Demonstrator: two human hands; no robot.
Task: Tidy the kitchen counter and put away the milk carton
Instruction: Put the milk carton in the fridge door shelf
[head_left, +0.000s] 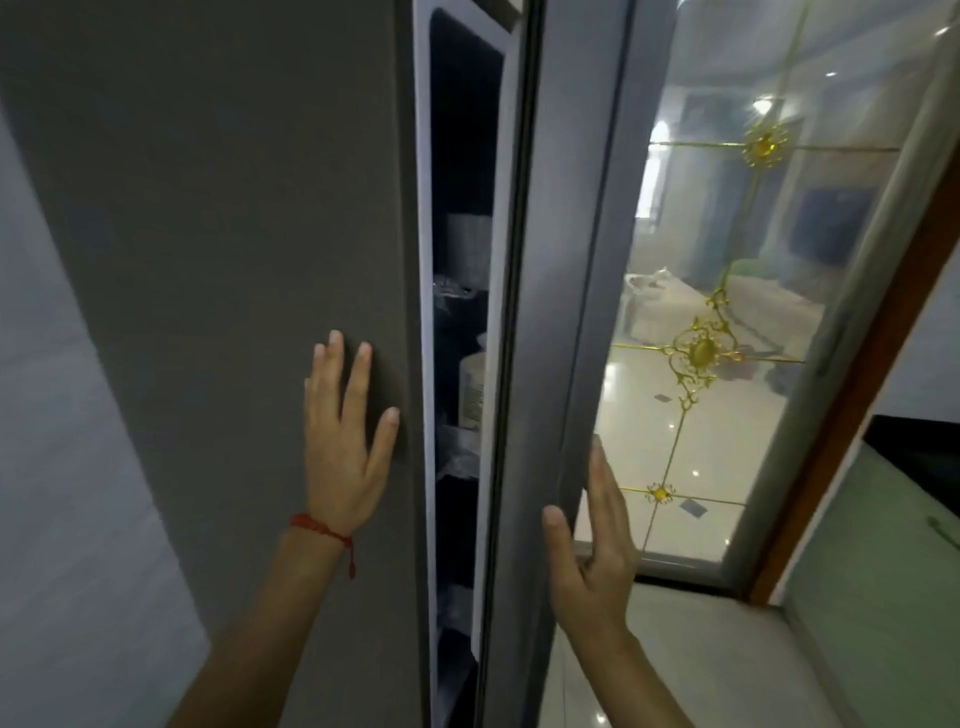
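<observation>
Your left hand (345, 447) lies flat on the front of the left fridge door (223, 312), fingers spread and palm pressed to the dark grey panel near its inner edge; a red thread bracelet (324, 532) circles that wrist. Your right hand (592, 540) is open too, fingers straight and held together, wrapped along the outer edge of the right fridge door (561, 260) with the thumb on its front face. Between the 2 doors a narrow gap shows dark door shelves, and a pale carton (471, 387) with a printed label stands upright there, partly hidden; you cannot tell for sure that it is the milk. A glass door with gold ornaments (727, 312) stands just beyond the right door
</observation>
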